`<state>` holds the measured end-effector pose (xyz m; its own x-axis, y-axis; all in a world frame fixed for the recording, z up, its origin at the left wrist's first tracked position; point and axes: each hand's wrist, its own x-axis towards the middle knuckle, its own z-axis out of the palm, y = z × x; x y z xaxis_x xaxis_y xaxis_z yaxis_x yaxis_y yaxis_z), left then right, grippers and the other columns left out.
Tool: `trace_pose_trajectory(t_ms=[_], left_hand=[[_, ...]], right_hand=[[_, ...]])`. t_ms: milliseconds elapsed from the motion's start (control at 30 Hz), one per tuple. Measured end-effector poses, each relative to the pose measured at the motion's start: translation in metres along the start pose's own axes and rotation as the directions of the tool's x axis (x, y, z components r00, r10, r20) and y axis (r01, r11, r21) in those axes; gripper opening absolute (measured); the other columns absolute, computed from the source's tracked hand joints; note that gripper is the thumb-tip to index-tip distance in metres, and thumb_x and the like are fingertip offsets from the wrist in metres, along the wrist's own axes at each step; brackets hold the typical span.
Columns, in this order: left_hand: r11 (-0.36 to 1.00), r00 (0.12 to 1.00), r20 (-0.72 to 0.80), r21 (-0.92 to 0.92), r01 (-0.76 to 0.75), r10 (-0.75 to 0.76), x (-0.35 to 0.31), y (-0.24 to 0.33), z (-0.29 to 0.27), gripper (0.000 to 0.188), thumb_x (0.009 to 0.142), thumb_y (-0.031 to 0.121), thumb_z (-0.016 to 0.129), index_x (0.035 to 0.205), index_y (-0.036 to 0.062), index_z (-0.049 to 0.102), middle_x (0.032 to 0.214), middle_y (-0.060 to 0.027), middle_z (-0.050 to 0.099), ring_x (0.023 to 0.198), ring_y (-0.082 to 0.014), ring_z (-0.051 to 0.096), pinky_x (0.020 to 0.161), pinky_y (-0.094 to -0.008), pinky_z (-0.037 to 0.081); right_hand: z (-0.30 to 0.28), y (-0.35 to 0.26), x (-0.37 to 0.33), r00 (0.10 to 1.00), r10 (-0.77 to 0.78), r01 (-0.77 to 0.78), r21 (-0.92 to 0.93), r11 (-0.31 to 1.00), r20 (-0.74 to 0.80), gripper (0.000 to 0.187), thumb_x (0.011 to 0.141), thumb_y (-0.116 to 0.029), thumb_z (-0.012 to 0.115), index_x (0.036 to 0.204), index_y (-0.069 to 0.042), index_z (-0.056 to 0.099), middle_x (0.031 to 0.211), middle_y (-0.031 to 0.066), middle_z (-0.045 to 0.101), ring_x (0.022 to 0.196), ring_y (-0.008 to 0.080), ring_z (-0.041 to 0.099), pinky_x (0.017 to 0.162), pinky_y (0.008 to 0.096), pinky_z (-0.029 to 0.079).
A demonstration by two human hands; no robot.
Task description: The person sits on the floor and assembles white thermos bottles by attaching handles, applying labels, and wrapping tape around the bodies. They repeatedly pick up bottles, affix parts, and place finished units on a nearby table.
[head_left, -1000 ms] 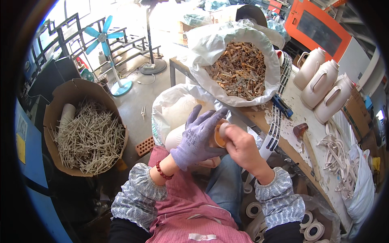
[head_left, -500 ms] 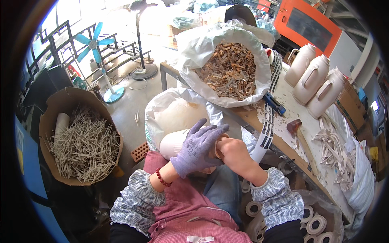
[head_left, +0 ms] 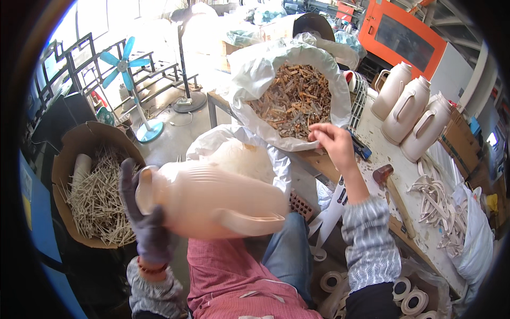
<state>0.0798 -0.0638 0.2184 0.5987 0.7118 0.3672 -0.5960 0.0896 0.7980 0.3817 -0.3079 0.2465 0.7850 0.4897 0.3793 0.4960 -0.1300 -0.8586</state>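
My left hand (head_left: 144, 215), in a purple-grey glove, grips the neck end of a cream ribbed thermos jug casing (head_left: 223, 194). The casing lies sideways above my lap, its mouth to the left and its handle low on the near side; motion blurs it. My bare right hand (head_left: 336, 143) reaches over the near rim of a white bag (head_left: 241, 69) full of small brown and grey strips (head_left: 297, 98). Thumb and fingertips are pinched together there; whatever they hold is too small to make out.
Three thermos jugs (head_left: 399, 114) stand on the bench at right, near a mallet (head_left: 396, 199) and cream handle strips (head_left: 433, 204). A carton (head_left: 66, 212) of thin cream sticks is at left, before a blue fan (head_left: 123, 66). Cream rings (head_left: 414, 297) lie low at right.
My hands have parted. The left has swung the jug casing leftward and turned it so its mouth faces left; the right has moved up to the bag of brown strips.
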Motion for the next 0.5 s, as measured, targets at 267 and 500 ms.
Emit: trace_pose_trajectory(t_ms=[267,500], left_hand=[[0.432,0.530,-0.136,0.431,0.792,-0.837,-0.052,-0.026,-0.146,0.053,0.085,0.019,0.068,0.131,-0.0006,0.052,0.120,-0.0090,0.061,0.106,-0.0180,0.058,0.093,-0.0321,0.048],[0.563,0.500,0.344,0.726,0.395,-0.795,-0.010,-0.022,-0.102,0.062,0.084,0.030,0.074,0.135,0.0037,0.050,0.130,-0.0105,0.056,0.117,-0.0189,0.055,0.098,-0.0332,0.045]], right_hand=[[0.025,0.133,0.152,0.978,-0.130,-0.014,-0.678,0.735,-0.161,0.019,0.083,-0.017,0.067,0.098,-0.007,0.073,0.089,0.0126,0.072,0.086,0.0330,0.067,0.077,0.0429,0.053],[0.033,0.129,0.163,0.995,0.078,-0.091,-0.842,0.531,-0.058,0.021,0.077,-0.024,0.073,0.093,-0.010,0.074,0.090,0.0137,0.070,0.086,0.0342,0.066,0.077,0.0446,0.052]])
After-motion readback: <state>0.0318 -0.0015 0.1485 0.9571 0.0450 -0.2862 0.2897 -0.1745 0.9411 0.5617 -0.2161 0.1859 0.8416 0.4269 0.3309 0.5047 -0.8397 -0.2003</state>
